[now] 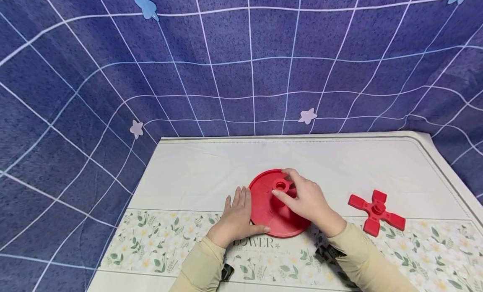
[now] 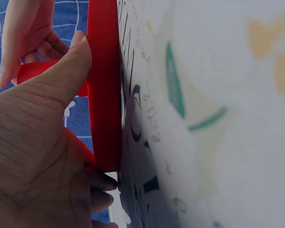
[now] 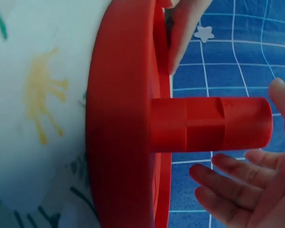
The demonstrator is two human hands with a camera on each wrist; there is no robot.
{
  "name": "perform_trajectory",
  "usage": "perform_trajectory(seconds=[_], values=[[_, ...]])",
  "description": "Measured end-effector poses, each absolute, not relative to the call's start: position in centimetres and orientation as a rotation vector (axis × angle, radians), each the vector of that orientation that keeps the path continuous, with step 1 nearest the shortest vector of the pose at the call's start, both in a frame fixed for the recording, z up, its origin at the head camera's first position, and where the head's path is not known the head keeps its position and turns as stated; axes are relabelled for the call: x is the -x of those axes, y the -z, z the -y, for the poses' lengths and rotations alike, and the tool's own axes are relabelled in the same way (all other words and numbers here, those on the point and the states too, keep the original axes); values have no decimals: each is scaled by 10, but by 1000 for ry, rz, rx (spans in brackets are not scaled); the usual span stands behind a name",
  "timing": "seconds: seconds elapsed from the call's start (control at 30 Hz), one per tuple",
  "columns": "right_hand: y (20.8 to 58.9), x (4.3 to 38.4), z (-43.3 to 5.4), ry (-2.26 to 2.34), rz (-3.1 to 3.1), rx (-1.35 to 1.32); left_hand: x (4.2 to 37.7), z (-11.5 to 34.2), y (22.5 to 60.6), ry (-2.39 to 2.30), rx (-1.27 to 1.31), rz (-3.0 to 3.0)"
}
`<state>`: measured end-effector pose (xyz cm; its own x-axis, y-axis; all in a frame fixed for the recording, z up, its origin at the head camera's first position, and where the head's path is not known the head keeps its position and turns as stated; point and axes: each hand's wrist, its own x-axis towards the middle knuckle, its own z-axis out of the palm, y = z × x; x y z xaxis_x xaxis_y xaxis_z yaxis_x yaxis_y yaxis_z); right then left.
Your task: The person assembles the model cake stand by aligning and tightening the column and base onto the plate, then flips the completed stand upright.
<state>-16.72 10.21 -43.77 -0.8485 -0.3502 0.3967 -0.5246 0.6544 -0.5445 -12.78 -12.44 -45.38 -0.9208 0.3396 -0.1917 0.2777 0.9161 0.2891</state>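
A red round tray [image 1: 284, 230] with a raised rim lies on the table. From its middle rises a red post [image 3: 209, 124] with a hole in its top. My left hand [image 1: 235, 218] rests against the tray's left side, fingers straight and thumb at the near rim. In the left wrist view, its thumb touches the rim [image 2: 104, 95]. My right hand [image 1: 307, 197] is spread around the post's top. The right wrist view shows its fingers apart from the post, with a gap below it and the thumb near the post's end.
A red cross-shaped piece [image 1: 378, 208] with a round knob at its centre lies to the right. The white table cover [image 1: 211, 166] has a flower-patterned band [image 1: 166, 237]. Behind the table hangs a blue gridded cloth [image 1: 226, 74] with stars.
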Motion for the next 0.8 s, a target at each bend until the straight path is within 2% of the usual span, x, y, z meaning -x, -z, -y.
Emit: perform_trajectory(seconds=[0.3, 0.8], values=[[435, 175, -110, -1379, 2572, -1046, 127, 124, 453, -379, -461, -2829], [439, 167, -99, -1359, 2593, -698, 128, 125, 454, -357, -454, -2826]])
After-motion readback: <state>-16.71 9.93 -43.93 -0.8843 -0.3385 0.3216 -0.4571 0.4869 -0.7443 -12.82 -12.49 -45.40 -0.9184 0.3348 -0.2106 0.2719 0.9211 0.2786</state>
